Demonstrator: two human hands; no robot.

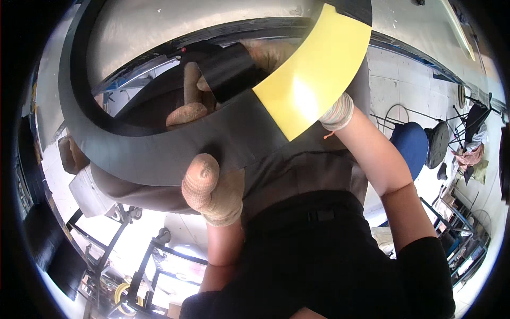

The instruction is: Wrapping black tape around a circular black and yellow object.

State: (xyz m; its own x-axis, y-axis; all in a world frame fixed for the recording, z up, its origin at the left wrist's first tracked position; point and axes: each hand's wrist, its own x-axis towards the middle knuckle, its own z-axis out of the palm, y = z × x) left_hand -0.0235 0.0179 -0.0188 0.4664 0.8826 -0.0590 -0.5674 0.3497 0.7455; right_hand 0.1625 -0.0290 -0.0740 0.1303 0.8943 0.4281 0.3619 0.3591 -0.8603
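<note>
A large, broad curved ring [159,157], black with a yellow section [313,69] on its right, lies across my lap. My left hand [204,186], in a knitted glove, is closed on its near edge. The thumb rests on the black face, and the fingers show through the opening on the inner side. My gloved right hand [271,53] reaches behind the yellow section, which hides most of it. Its slightly blurred fingers come out at the inner edge, curled against a short black strip [228,72]. That strip stands up from the ring between both hands' fingers.
A metal-topped table [202,26] stands just beyond my knees, and the ring's far side overlaps it. On the right are a round blue stool seat [409,146] and a dark one [437,146]. Wheeled metal frames [143,266] stand on the tiled floor at left.
</note>
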